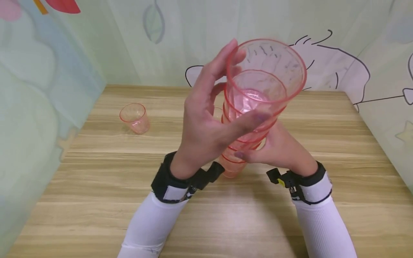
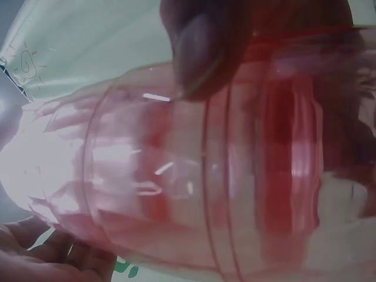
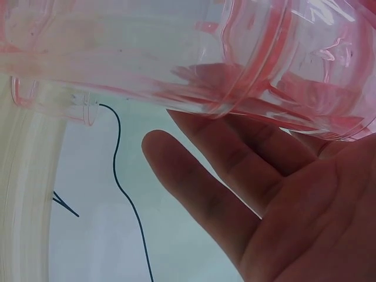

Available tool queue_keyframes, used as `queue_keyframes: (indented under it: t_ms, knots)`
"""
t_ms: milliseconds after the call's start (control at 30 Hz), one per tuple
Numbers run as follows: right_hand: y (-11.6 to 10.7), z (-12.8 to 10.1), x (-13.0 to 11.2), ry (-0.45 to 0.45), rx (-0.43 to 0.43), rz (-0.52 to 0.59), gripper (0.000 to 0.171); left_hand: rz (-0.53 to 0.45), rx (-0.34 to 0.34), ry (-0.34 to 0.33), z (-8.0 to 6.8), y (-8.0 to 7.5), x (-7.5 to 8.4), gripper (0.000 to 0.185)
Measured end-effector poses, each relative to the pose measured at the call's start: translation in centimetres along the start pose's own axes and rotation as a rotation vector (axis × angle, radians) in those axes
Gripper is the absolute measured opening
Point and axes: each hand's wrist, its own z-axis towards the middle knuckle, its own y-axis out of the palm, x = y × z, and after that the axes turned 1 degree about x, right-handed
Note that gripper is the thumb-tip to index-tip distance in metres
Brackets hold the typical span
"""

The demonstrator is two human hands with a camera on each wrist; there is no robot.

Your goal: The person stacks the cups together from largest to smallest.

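Far left of the head view, a painted curtain [image 1: 38,107] hangs beside the wooden table [image 1: 96,200]; on the tabletop at left-centre a single pink cup [image 1: 134,117] stands upright by itself, well apart from both hands; moving toward centre, the left hand [image 1: 209,122] is raised above the table w/ white sleeve and black wrist strap below it, fingers spread and curled round the upper part of the cup stack [image 1: 258,96], thumb pressed across the near side, fingertips up at the top rim; the stack is a nest of clear pink plastic cups, tilted w/ its open mouth toward the camera, in the middle of the frame, held off the table as far as can be seen; right of centre, the right hand [image 1: 280,148] cups the lower end of the stack from underneath, thumb lying on the near side of the bottom cups; left wrist view: thumb tip at top centre pressing on the stack's ribbed wall [image 2: 194,176], fingers at lower left; right wrist view: palm at lower right w/ fingers loosely extended just under the stack [image 3: 194,53], contact at the palm end, fingertips a bit apart from it; cartoon-print curtain fills the background.
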Motion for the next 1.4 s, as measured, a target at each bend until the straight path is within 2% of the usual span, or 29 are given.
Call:
queue_keyframes:
  t_ms: [167,300,400,767,1033,1267,1400]
  knots:
    - [0.0,0.0,0.9,-0.015,0.0,-0.006,0.072,0.035,-0.013,-0.066,-0.2,-0.4,0.0,0.088]
    - [0.2,0.1,-0.1,-0.005,-0.001,0.005,0.071,0.087,-0.033,-0.099,-0.3,-0.6,0.1,0.104]
    - [0.2,0.0,-0.4,0.011,0.006,0.001,0.07,0.113,-0.056,-0.107,-0.4,-0.9,0.1,0.104]
    - [0.2,-0.1,-0.3,0.021,0.012,-0.02,0.072,0.108,-0.102,-0.104,-0.6,-1.5,-0.4,0.102]
    - [0.2,0.1,-0.2,0.023,-0.004,-0.007,0.077,0.078,-0.2,-0.125,-0.6,-3.0,-1.1,0.094]
    - [0.1,0.1,-0.1,0.003,-0.007,0.037,0.075,0.029,-0.272,-0.2,-0.7,-3.7,-1.9,0.082]
    - [0.1,0.1,-0.2,0.006,-0.007,0.035,0.073,0.052,-0.317,-0.23,-0.6,-4.2,-1.8,0.079]
